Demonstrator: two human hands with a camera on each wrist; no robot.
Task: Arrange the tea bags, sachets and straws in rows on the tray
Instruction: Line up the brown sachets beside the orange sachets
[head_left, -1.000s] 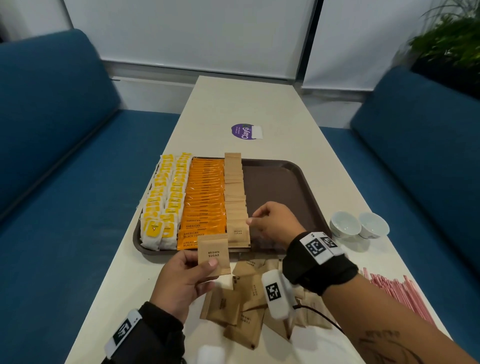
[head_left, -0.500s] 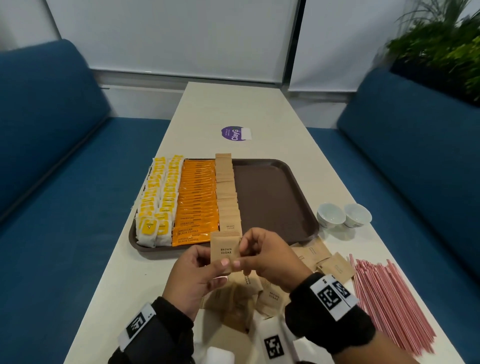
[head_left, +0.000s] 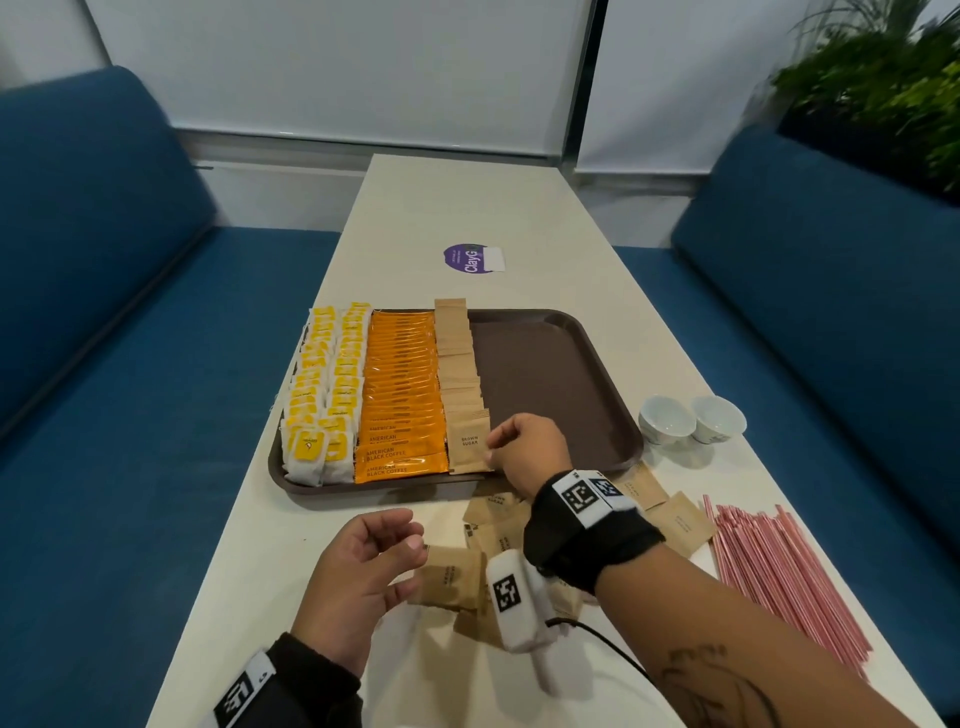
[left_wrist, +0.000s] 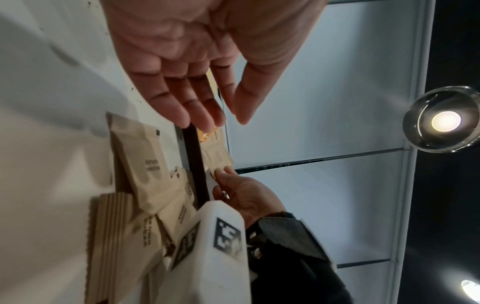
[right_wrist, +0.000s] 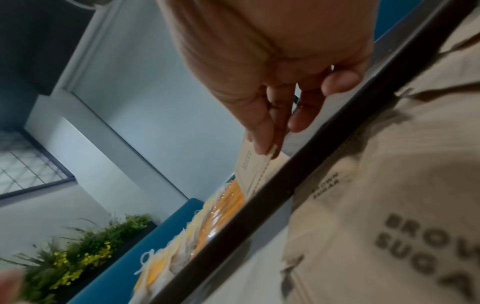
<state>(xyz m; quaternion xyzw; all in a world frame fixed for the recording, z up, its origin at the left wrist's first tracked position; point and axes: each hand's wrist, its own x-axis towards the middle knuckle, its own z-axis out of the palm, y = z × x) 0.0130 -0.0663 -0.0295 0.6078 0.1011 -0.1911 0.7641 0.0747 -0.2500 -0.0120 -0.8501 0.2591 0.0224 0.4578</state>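
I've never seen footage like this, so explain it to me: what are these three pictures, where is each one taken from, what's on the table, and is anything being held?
No machine here: a person works with bare hands, wearing three cameras. The wide picture comes from the head, the other two from the wrists, looking along the fingers.

On the table sits a brown tray with rows of yellow tea bags, orange coffee sachets and brown sugar sachets. Loose sugar sachets, pink straws and two white cups lie beside it.

The right hand pinches the front sugar sachet at the near end of its row. The left hand hovers open, holding nothing.
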